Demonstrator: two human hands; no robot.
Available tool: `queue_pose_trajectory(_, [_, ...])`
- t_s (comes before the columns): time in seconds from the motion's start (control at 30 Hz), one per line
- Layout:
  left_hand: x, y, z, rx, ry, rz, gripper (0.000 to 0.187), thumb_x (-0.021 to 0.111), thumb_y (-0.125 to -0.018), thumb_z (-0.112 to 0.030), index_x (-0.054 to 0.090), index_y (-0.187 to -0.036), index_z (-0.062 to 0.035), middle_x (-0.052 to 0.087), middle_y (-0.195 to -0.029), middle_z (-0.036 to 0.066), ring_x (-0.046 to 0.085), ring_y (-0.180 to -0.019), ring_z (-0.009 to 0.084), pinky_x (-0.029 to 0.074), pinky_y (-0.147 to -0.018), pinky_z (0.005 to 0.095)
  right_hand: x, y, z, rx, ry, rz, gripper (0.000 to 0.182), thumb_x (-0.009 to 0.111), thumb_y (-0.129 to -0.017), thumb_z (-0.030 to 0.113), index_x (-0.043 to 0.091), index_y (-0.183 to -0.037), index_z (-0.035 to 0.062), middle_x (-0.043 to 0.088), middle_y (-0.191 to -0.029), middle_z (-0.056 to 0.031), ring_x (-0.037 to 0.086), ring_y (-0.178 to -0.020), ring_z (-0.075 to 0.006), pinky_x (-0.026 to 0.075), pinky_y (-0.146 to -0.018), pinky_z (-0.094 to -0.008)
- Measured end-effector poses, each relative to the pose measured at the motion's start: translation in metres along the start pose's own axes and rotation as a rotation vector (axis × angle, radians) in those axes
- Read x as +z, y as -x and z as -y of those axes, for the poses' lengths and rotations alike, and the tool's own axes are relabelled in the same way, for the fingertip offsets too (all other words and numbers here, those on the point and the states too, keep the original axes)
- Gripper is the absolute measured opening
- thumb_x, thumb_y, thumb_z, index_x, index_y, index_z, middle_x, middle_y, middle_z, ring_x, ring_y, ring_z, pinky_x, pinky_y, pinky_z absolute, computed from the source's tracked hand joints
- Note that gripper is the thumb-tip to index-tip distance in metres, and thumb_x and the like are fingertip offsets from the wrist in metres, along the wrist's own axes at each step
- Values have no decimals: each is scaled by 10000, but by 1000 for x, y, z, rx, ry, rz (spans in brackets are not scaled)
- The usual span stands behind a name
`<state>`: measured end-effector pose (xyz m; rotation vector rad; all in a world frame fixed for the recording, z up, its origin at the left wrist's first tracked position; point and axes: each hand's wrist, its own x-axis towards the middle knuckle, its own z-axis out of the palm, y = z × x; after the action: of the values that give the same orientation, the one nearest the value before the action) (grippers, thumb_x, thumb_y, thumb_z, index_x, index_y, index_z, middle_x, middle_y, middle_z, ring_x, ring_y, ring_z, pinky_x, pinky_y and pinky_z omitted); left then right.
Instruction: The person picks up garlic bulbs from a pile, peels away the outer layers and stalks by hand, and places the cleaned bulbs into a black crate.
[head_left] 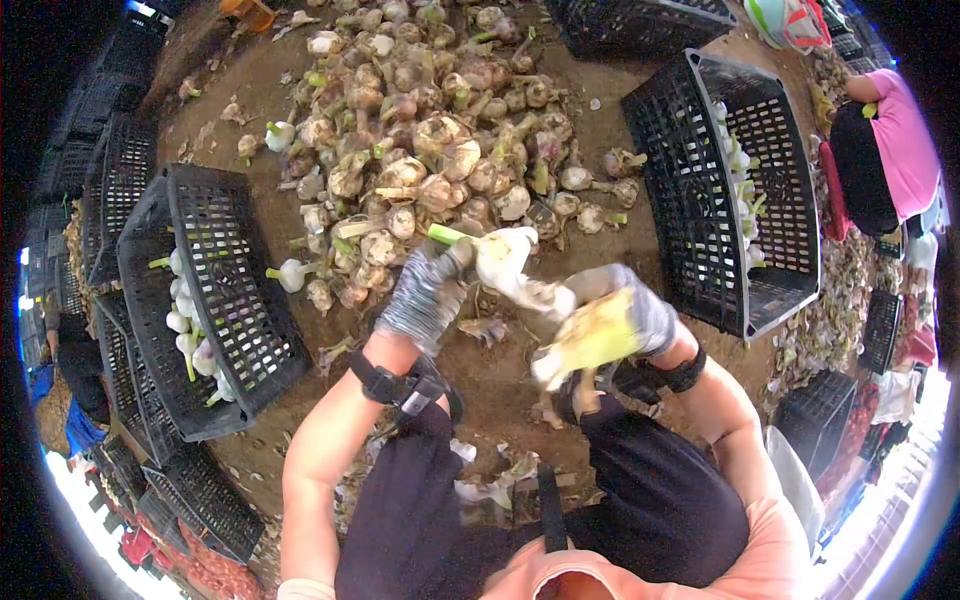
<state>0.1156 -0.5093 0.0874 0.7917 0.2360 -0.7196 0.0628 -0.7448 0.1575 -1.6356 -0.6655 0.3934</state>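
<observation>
Garlic bulb [505, 258], white and rounded, smooth-skinned, sits between the two hands just over the near edge of the heap [415, 120]. Its short green stem, cut square, points to the left. Left hand [430, 295], in a grey streaked knit glove, is closed on the bulb at the stem side. Right hand [625, 305], likewise gloved, is beside the bulb's lower end, where loose papery skin [548, 298] trails. A yellow-green, leaf-like piece [597, 330] lies across the right palm; motion blur and the piece itself hide the fingers, so whether that hand grips it cannot be told.

The heap consists of rough, soil-brown bulbs with dry, flaking skins and stubby stems, lying on a brown floor [205, 130] strewn with scraps. Left crate [235, 290] and right crate [690, 180], both black slotted plastic, flank the work and contain clean white bulbs; their walls conceal part of the contents. A dark strap [380, 380] circles the left wrist. At the far right, a person in a pink top [905, 140] is partly cut off by the dark lens border; items along that edge are distorted and hard to identify
</observation>
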Motion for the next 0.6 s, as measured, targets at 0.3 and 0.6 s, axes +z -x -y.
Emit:
queue_pose_trajectory(0.3, [-17,-6,-3,-12,249,-149,186,631,-821,-143,589,-991,-81,625,-969,14,595,-912,145,515,-749,286,1,49,-12,382,-699,63,352,676,-759,314,627,-924,7,615,-710,-76,593,-647,-157,469,-580,-288])
queue_pose_trajectory(0.6, [-32,18,-28,229,-90,-322,183,625,-830,-153,551,-988,-100,588,-894,-6,567,-858,129,491,-738,317,32,-10,-38,442,784,144,229,560,-722,137,539,-939,65,593,-838,-149,596,-784,-331,488,-649,-414])
